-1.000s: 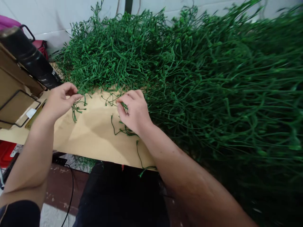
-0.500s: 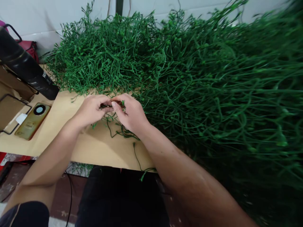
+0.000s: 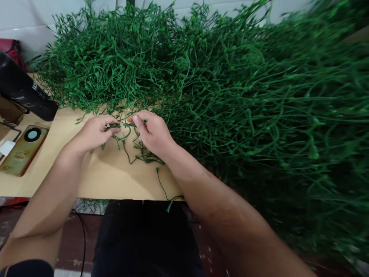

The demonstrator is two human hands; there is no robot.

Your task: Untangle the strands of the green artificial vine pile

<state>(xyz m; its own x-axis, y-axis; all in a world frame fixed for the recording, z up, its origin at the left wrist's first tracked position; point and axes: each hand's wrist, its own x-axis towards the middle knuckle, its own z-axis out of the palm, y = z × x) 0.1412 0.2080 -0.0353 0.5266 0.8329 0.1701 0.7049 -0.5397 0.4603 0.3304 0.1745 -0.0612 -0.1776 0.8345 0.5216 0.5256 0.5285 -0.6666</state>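
My left hand (image 3: 96,132) is closed on a few thin green plastic-looking stems (image 3: 113,126) with small budded tips, close above the table (image 3: 115,181). A short way to its right, my right hand (image 3: 152,132) pinches a green stem piece between thumb and forefinger; a small green tip shows by the thumb. Loose stems (image 3: 145,152) lie on the tabletop below the hands. Behind and to the right spreads a large tangled heap of the same green stems (image 3: 121,65).
At the left lie a phone (image 3: 24,150) with a round camera ring and a tilted black bottle (image 3: 29,92). A red bag (image 3: 13,54) sits behind them. One loose stem (image 3: 163,184) hangs over the table's front edge. A white tiled wall stands at the back.
My hands were together at the fingertips; now a gap separates them, the left hand having moved left with its stems. The whole view has shifted slightly to the right.
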